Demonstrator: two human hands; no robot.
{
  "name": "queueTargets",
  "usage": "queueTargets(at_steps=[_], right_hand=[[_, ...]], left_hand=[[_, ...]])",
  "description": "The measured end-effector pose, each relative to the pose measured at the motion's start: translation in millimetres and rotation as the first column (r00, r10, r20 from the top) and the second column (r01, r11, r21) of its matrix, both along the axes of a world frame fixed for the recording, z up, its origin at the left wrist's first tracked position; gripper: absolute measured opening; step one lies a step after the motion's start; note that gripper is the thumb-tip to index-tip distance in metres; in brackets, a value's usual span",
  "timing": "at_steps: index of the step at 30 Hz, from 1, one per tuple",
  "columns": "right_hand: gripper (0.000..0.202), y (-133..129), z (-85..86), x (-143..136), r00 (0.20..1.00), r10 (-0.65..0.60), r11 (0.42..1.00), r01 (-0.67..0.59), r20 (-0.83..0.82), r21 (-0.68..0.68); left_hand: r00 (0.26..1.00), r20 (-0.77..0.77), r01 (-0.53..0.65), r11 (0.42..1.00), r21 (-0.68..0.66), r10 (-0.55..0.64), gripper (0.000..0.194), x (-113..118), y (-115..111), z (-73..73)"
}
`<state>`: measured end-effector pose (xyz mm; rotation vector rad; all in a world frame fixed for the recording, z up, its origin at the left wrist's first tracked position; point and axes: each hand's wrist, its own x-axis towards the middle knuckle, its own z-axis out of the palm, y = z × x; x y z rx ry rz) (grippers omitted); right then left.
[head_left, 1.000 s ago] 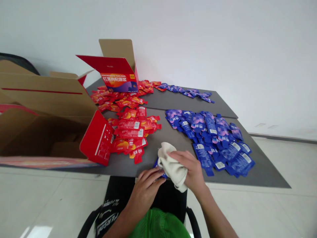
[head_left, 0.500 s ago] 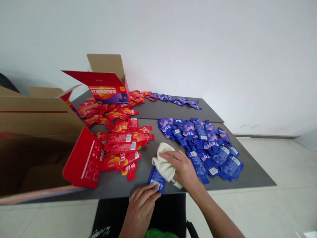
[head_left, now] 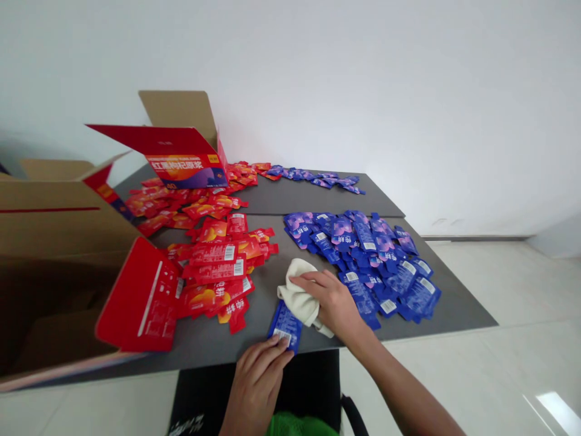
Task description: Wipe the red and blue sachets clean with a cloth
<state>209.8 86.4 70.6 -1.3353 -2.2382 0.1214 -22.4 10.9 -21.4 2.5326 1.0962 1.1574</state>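
Observation:
A cream-white cloth (head_left: 298,298) is bunched in my right hand (head_left: 336,307), with the fingers closed over it. It rests on the upper end of a single blue sachet (head_left: 285,326), covering that end. At the table's front edge, my left hand (head_left: 259,374) holds the sachet's lower end under its fingertips, next to a barcode label; the thumb is hidden. To the right lies a heap of blue sachets (head_left: 367,254). Red sachets (head_left: 218,269) are piled to the left of the cloth.
An open red carton (head_left: 149,297) with a deep brown inside stands at the near left, its flap over the table. Another open red box (head_left: 188,172) sits farther back among red sachets. Small blue sachets (head_left: 318,177) line the back of the grey table (head_left: 267,242).
The view has shifted slightly, so the boxes and piles appear a little farther left. Both hands keep their hold on the cloth and the blue sachet, almost in place.

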Motion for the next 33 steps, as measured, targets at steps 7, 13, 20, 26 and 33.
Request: queueTargets(at_steps=[7,13,20,26,33], right_hand=[[0.038,-48,-6.1,-29,0.963,0.258,0.941,-0.267,-0.073,-0.206],[0.045,11,-18.6,-2,0.997,0.066,0.990,-0.062,0.028,-0.129],[0.045,-19,8.5,-1,0.998,0.040,0.999,-0.039,-0.056,0.025],[0.047,-54,-11.2,-18,0.971,0.231,0.945,-0.238,-0.057,-0.226],[0.045,20,-15.5,6,0.993,0.030,0.994,-0.018,0.113,-0.110]], left_hand=[[0.997,0.076,-0.020,1.000,0.023,0.018,0.029,-1,-3,2.6],[1.000,0.008,-0.017,0.999,-0.035,0.017,0.033,0,-4,7.6],[0.999,0.009,-0.035,0.998,-0.061,0.036,0.030,1,-7,8.7],[0.998,0.035,-0.045,0.998,-0.052,0.047,0.025,0,-8,9.2],[1.000,0.012,-0.023,0.996,-0.083,0.024,0.034,0,-4,11.4]])
